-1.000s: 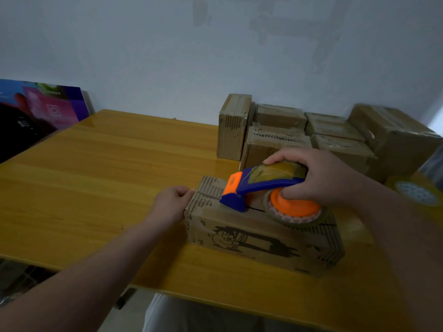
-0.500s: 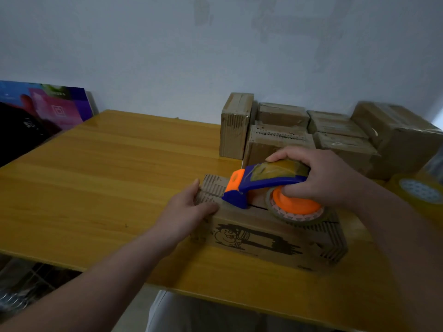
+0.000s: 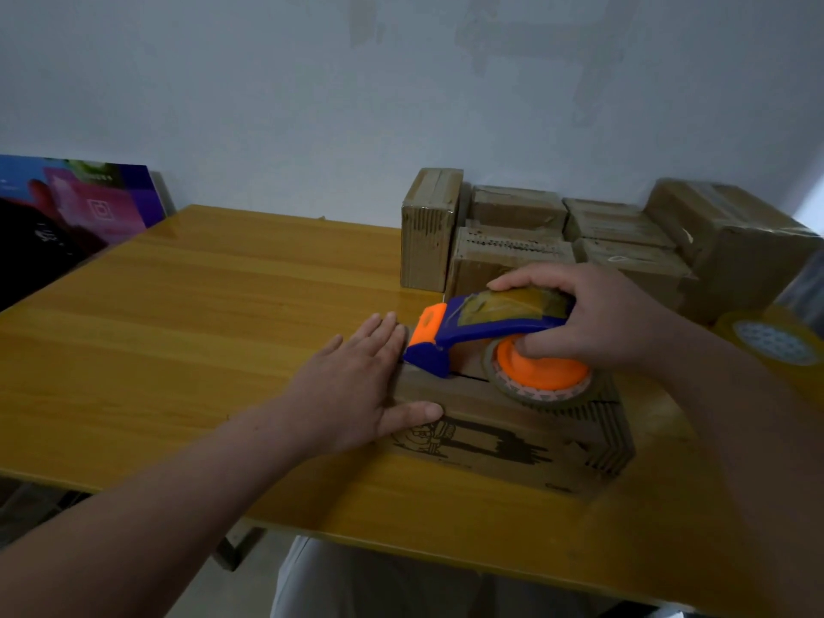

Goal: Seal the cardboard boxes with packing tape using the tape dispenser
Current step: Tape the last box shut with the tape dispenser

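Two hands at printed brown cardboard box (image 3: 512, 434), near right: left hand (image 3: 352, 390), fingers (image 3: 379, 332) straight, presses left end; right hand (image 3: 597, 318) curled round blue-orange plastic tape dispenser (image 3: 481, 332) on top. Box likely light, slides; brace ends.

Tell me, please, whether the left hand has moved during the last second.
Yes. The left hand has gone from a fist against the cardboard box's left end to lying flat over that end, nearer the tape dispenser.

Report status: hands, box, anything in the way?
Left hand flat against box end. Right hand grips dispenser on box top. Other boxes behind, not in the way.
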